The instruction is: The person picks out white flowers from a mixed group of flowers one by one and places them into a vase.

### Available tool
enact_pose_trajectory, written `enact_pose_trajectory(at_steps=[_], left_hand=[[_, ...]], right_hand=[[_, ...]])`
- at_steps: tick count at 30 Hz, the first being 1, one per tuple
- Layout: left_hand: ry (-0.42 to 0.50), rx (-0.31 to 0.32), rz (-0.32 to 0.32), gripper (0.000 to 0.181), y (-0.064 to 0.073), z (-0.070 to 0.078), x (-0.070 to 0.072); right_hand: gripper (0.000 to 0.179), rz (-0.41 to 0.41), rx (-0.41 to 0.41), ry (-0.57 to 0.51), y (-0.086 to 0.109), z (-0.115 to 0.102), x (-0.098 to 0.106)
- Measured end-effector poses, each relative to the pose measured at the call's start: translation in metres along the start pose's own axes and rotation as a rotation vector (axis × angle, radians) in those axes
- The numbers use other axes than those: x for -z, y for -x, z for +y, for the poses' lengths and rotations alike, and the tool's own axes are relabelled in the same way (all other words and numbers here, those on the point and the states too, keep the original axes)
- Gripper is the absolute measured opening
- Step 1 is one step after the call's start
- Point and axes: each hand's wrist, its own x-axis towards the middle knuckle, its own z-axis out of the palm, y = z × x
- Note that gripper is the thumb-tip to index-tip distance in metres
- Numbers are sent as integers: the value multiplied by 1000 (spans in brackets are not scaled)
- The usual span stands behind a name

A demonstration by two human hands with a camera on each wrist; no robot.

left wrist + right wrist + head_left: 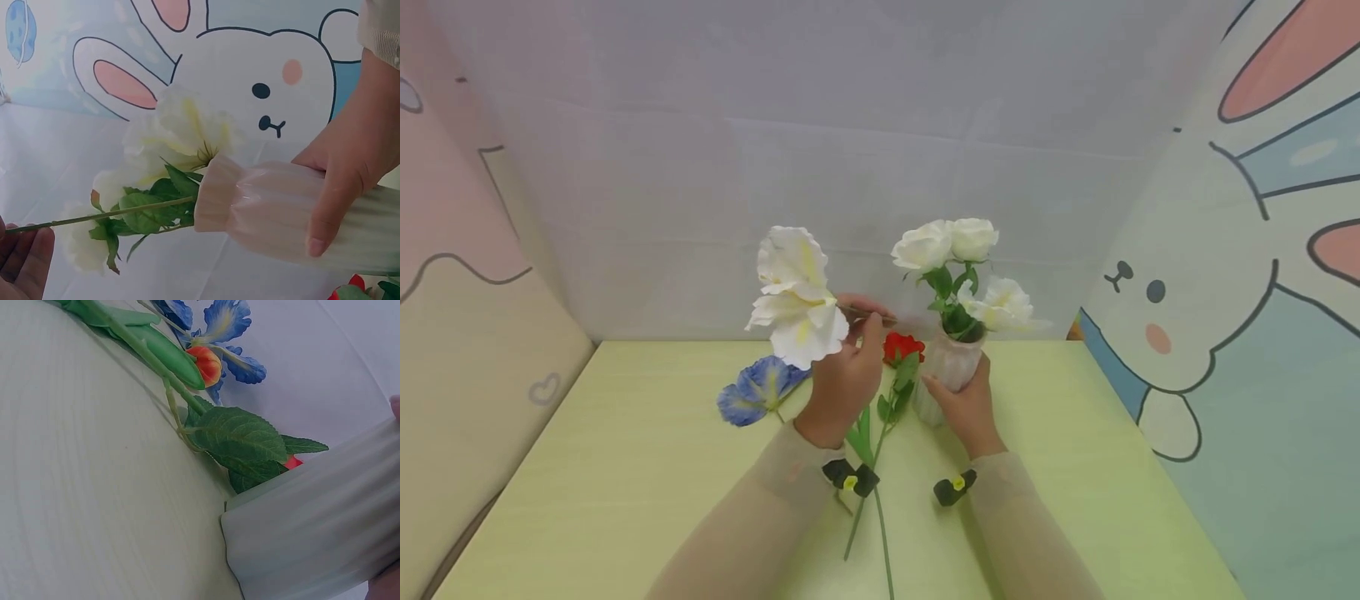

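Observation:
A white artificial iris (801, 300) with yellow streaks is pinched by its stem (94, 219) in my left hand (847, 375). In the head view the stem's end points right, towards the vase mouth, and looks apart from it. My right hand (972, 408) grips a pale fluted vase (951, 364) round its body, tilted slightly. Two white roses (922, 246) and another white flower (1002, 304) with yellow streaks stand in the vase with green leaves. In the right wrist view the vase (312, 519) hides most of my right hand.
On the pale yellow table (647, 467) lie a blue iris (756, 390), a red rose (904, 347) with leaves, and an orange tulip (206, 365). Their stems run towards the front edge. A white cloth wall stands behind, and a rabbit-print panel (1187, 317) on the right.

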Motion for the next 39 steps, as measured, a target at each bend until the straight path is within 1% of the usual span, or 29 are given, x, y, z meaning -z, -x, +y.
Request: enact_pose_trajectory(at_steps=[2,4,6,9,10,11,12,13,14,16,17,18,19,20,21,22,23,24,26,28,29,31,32,34,36,37,38,39], left_hand=[[-22,6,-15,11,-1,0,-2],[-48,-3,-37,11,-1,-1,-5],[-43,-18,-57,10,-1,-2,-8],[-10,-40,-80,9,-2,-3,-12],[-25,-62,-86,9,-3,-3,-13],[-64,-104,-100,9,-4,-3,-13],[-185,-181,-133,11,-5,-3,-13],[-356,-273,-161,13,-7,-2,-12],[-533,-380,-171,15,-8,-3,-12],[-866,-595,-138,19,-11,-4,-11],[-1005,-685,-116,21,-12,-5,-11],[-1100,-740,-106,22,-13,-7,-12],[-1162,-768,-102,21,-13,-8,-13],[-1195,-774,-107,21,-14,-9,-14],[-1251,-784,-118,20,-14,-10,-15],[-1272,-781,-136,19,-14,-11,-16],[-1274,-766,-164,16,-14,-11,-18],[-1253,-735,-199,14,-15,-12,-19],[-1292,-751,-246,14,-14,-14,-22],[-1265,-761,-281,14,-14,-14,-25],[-1288,-790,-286,14,-14,-14,-26],[-1344,-859,-270,15,-15,-14,-29],[-1347,-866,-269,15,-16,-12,-30],[-1332,-824,-292,17,-17,-9,-33],[-1300,-746,-335,21,-18,-5,-35],[-1263,-685,-366,24,-18,-4,-36],[-1252,-660,-390,25,-18,-3,-36],[-1224,-611,-418,27,-18,-1,-37]], right_hand=[[87,2,6,-5,0,-1,0],[86,4,12,-7,0,0,0],[87,7,19,-4,-1,1,1],[88,19,35,-4,-9,20,1],[89,23,41,-2,-11,26,0],[90,27,47,1,-13,32,0],[90,30,53,3,-16,38,-1],[91,35,59,4,-18,44,-1],[90,36,60,7,-18,44,-1],[90,37,62,8,-17,44,-1],[90,39,62,7,-17,44,-1],[90,41,62,5,-17,44,-1],[89,43,61,3,-17,44,-1],[89,44,61,1,-16,44,0],[89,46,61,1,-16,44,0],[89,47,60,0,-16,45,0],[90,48,61,-1,-16,45,0],[90,46,61,-3,-16,45,1],[91,41,60,-10,-17,46,1],[92,36,57,-18,-17,46,1],[92,35,55,-23,-17,46,2],[91,34,52,-24,-16,45,1],[90,37,53,-24,-16,45,1],[90,39,54,-17,-16,44,1],[90,39,54,-7,-16,44,0],[90,40,54,-1,-16,45,0],[90,40,53,2,-16,45,-1],[90,40,52,7,-16,45,-1]])
